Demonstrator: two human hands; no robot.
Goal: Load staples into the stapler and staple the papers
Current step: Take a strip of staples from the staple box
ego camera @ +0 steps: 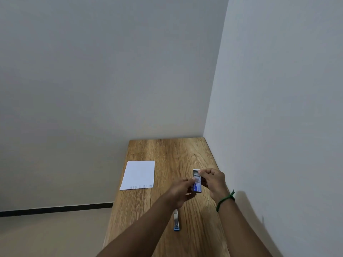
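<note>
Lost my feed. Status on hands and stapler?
Both hands, left and right, on open staple box. Stapler untouched on table. Papers lying left. Nothing in the way.

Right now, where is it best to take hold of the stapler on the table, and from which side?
Probably by its long sides near the blue end, coming from above. The stapler lies flat and lengthwise on the wooden table, narrow enough to pinch; its far end hides under the left hand.

Bare wood beyond, left and right of the papers (138,175) on the table (172,151); near-right blocked by both hands around a staple box (197,183); stapler (176,220) nearer.
</note>
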